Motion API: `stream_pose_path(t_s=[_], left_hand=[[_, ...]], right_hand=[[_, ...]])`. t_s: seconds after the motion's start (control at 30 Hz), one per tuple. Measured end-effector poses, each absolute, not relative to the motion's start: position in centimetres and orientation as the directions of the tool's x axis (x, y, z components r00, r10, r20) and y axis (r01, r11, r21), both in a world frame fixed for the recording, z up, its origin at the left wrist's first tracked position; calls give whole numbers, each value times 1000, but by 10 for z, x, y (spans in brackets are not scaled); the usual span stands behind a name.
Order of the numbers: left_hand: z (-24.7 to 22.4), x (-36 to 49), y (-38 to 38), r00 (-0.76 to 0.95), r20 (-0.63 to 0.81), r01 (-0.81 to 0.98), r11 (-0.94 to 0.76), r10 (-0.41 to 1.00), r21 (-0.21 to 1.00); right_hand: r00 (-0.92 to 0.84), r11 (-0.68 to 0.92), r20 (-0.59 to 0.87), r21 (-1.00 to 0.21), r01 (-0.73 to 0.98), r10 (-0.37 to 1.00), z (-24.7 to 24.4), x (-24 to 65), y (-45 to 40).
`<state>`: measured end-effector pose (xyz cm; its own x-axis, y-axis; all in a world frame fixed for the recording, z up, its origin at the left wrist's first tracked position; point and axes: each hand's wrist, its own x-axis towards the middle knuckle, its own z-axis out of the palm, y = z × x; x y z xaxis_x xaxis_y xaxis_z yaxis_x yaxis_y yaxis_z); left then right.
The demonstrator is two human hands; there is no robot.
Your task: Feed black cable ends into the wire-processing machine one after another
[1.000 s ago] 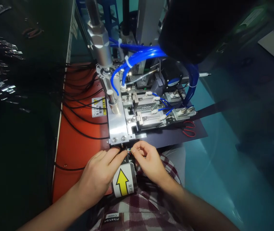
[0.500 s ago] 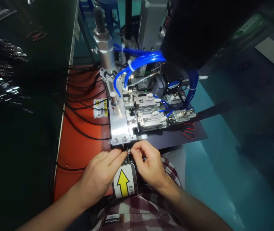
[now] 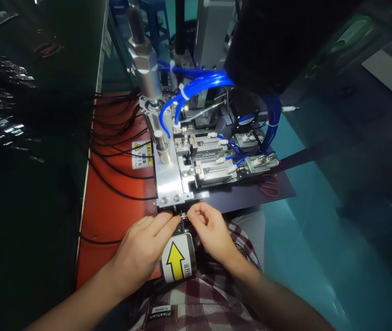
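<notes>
A small shiny metal part (image 3: pixel 184 216) sits between the fingertips of both hands, at the front end of the machine's narrow black track (image 3: pixel 182 227). My left hand (image 3: pixel 150 236) comes in from the left, its fingers pressed together against the part. From the right, my right hand (image 3: pixel 213 232) pinches the part's other side between thumb and forefinger. Fingers cover much of it, so its exact kind does not show. Just behind the fingertips stands the bright metal plate (image 3: pixel 169 181) of the machine. A yellow arrow label (image 3: pixel 175 259) lies below the hands.
Pneumatic cylinders (image 3: pixel 213 172) with blue air hoses (image 3: pixel 206 82) fill the machine's right side. Black cables (image 3: pixel 113 184) cross the red base plate (image 3: pixel 113 216) at left. Red-handled pliers (image 3: pixel 269 186) lie on the dark plate at right. Shiny small parts (image 3: pixel 6 124) are at far left.
The view has shifted slightly, so the machine appears a little further left. Both hands stay at the same spot, and slightly more of the small metal part shows between the fingertips.
</notes>
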<state>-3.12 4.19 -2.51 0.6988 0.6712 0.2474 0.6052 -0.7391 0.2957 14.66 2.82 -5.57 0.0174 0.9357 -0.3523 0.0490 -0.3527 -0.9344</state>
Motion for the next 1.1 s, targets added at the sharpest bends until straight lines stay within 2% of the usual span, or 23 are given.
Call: stream_pose_path(t_s=[0.1,0.27,0.33,0.4,0.47,0.53,0.6,0.7,0.77,0.83,0.9,0.93,1.0,1.03,1.1], left_hand=[[-25,-31,42,700,249,600,-741,669,303],[-24,-30,44,696,258,593,-740,670,318],[-24,-31,44,697,257,590,-739,669,325],[-24,-31,44,700,246,588,-737,670,333],[-24,-31,44,699,233,593,-730,676,341],[-25,-32,43,698,225,594,-725,680,348],[-26,-33,43,700,219,593,-724,680,351],[-27,-35,42,707,212,590,-728,675,350],[-27,-35,42,709,212,587,-729,673,352],[-28,-35,43,709,203,589,-726,675,355],[-28,-35,43,711,191,592,-723,677,357],[-28,-35,43,710,192,593,-722,678,356],[-28,-35,43,705,196,596,-719,681,356],[-28,-34,43,700,202,597,-717,685,360],[-28,-34,43,690,208,599,-708,694,376]], right_hand=[[-13,-488,-491,-862,-134,871,-62,150,25],[-77,-516,-511,-841,-165,856,-57,146,11],[-8,-461,-461,-886,-53,887,-51,143,10],[65,-319,-312,-931,179,948,-44,142,11],[50,-125,-114,-892,435,992,-38,144,14],[-18,36,31,-800,599,999,-34,148,17],[-62,122,107,-741,660,992,-32,150,19],[-84,176,162,-725,666,983,-31,151,21],[-86,181,165,-742,646,983,-32,151,23],[-48,98,85,-827,554,995,-37,150,25],[14,-116,-118,-939,325,993,-44,150,27],[16,-242,-243,-955,174,970,-48,150,28],[-52,-434,-431,-898,-72,901,-55,152,30],[-97,-488,-479,-863,-128,872,-57,153,30],[-108,-495,-485,-862,-110,868,-57,155,30]])
